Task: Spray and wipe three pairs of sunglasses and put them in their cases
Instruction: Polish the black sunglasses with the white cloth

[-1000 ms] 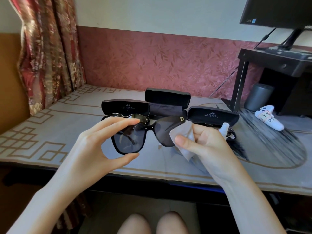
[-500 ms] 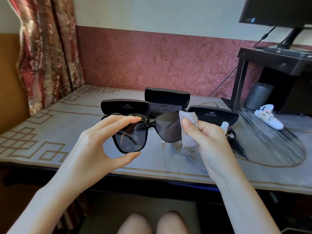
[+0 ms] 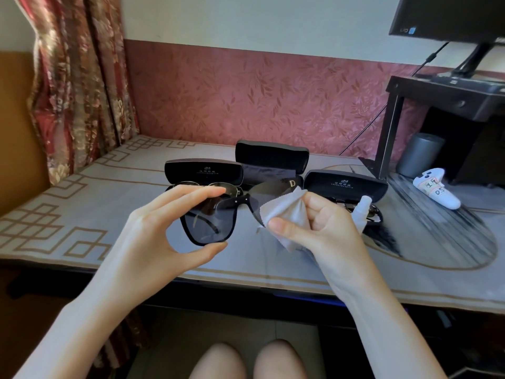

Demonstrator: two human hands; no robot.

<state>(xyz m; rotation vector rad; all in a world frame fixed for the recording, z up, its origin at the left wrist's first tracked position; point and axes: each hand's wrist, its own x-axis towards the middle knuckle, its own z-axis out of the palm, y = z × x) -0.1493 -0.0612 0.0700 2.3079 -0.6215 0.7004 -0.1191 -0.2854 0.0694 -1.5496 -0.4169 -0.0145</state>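
Sunglasses (image 3: 209,224): black frame, large dark square lenses, gold "D" at far frame corner. Position: held above counter (image 3: 90,192), in front of three open black cases (image 3: 203,173).
Left hand (image 3: 161,233): pinches lens on left side, fingers on top rim, thumb under bottom rim.
Right hand (image 3: 325,228): pinches grey cloth (image 3: 284,212) against other lens.
Case lids: small logo, print too small to read.
White object (image 3: 437,191), right: handwritten "D5".

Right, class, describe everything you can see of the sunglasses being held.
The sunglasses are black-framed with large dark lenses, glossy like plastic, and a gold D at one corner. They are held above the table. The left hand pinches one lens top and bottom; the right hand presses a pale cloth round the other.
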